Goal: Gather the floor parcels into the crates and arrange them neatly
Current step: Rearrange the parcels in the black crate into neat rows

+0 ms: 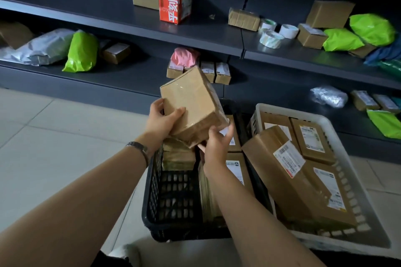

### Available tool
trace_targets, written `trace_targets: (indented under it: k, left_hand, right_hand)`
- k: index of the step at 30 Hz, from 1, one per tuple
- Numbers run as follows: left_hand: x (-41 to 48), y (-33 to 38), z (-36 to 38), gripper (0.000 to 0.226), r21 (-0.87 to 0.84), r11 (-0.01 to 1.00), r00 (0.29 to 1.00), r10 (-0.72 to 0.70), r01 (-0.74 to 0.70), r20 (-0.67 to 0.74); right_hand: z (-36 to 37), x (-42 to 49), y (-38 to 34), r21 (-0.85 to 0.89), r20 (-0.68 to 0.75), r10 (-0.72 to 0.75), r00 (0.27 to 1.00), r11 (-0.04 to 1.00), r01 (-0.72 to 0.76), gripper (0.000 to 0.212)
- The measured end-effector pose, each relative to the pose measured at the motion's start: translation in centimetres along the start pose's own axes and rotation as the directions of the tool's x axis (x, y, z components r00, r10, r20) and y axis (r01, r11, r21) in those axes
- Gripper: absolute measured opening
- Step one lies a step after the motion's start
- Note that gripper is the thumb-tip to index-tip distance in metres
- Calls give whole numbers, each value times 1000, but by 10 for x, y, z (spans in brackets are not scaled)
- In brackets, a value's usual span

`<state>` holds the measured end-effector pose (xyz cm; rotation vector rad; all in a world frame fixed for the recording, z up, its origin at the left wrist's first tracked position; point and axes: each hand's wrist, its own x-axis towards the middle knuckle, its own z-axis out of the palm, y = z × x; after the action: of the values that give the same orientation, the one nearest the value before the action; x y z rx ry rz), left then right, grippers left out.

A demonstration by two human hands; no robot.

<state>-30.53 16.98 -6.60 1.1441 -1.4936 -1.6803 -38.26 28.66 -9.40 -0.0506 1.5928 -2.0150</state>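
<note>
Between the two hands, raised above the crates, is one brown cardboard parcel (191,102), a blocky box wrapped in glossy clear tape and held tilted. The left hand (161,122) grips its left side, thumb curled onto the front face. The right hand (217,143) cups its lower corner from below, fingers curled round it. Directly beneath both hands stands one black plastic crate (152,201) with lattice walls, holding brown taped parcels whose number I cannot tell. Just right of the right hand, one white perforated crate (355,191) holds four labelled cardboard boxes (280,169), the largest lying tilted across the others. Beyond the hands, dark metal shelves (152,28) carry three tape rolls (271,39), four bright green plastic bags (81,52) and one red carton (175,5).
</note>
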Motion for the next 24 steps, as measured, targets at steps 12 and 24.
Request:
trace_targets:
  k: [12,24]
  left_hand:
    - [22,-58,89,79,362,932,949,-132,20,287]
    - [-30,-39,126,35,328,939,994,-97,106,-43]
  right_hand:
    - [-48,44,12,-293,-109,261,959,914,-282,84]
    - [-95,24,-77,-886,22,-337,941,430,175,58]
